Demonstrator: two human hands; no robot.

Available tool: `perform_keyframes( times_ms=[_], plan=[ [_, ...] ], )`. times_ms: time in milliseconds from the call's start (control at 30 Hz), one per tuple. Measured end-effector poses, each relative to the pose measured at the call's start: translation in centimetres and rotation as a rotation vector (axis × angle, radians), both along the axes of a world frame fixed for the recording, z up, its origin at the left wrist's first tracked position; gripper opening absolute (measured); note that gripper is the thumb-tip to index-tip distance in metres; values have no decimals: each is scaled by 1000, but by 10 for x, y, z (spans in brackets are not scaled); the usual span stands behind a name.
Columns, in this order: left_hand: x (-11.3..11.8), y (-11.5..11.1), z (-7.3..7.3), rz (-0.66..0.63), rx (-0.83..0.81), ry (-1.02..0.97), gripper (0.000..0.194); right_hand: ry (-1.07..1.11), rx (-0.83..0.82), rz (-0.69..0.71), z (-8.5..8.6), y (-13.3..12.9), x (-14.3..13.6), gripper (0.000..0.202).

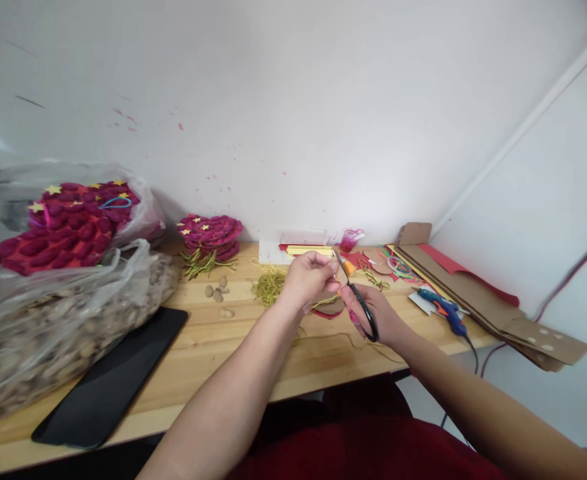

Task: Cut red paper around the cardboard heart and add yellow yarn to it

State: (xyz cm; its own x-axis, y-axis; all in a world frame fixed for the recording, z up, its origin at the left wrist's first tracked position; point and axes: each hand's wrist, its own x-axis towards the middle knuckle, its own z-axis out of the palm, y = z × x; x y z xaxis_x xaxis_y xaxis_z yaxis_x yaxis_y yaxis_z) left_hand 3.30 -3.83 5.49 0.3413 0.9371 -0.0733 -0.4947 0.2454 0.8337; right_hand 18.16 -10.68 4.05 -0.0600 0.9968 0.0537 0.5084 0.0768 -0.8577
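Near the middle of the wooden table point(213, 353), my right hand point(373, 313) is closed on black-handled scissors point(366, 312), whose blades point up and to the left. Their tip is beside the fingers of my left hand point(310, 280). Those fingers are pinched together on something small that I cannot make out. A bit of orange shows between the two hands. Under them lies a round brown piece with a red edge point(330, 307). To the left of my left hand is a heap of yellow-green yarn point(268, 287).
At the left are a plastic bag of peanuts point(73, 320), a black tray point(118, 373) and magenta star-dotted pieces point(63, 227). Loose peanuts point(216, 293) lie nearby. On the right are a blue glue gun point(443, 310) with its cord and stacked cardboard point(483, 307). A wall stands behind.
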Motion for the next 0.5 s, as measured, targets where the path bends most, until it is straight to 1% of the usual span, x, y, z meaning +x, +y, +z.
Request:
perform_keyframes(
  times_ms=[200, 300, 400, 500],
  plan=[
    [4, -1, -8, -34, -14, 53, 31, -11, -22, -58, -4, -5, 4, 54],
    [6, -1, -13, -72, -7, 86, 28, -1, -36, -90, -8, -8, 6, 52],
    [9, -1, -17, -88, 26, 87, 25, 79, -84, -101, -13, -12, 8, 51],
    [12, -4, -19, -75, 81, 34, 28, 184, -135, -74, -15, -15, 9, 54]
  ],
)
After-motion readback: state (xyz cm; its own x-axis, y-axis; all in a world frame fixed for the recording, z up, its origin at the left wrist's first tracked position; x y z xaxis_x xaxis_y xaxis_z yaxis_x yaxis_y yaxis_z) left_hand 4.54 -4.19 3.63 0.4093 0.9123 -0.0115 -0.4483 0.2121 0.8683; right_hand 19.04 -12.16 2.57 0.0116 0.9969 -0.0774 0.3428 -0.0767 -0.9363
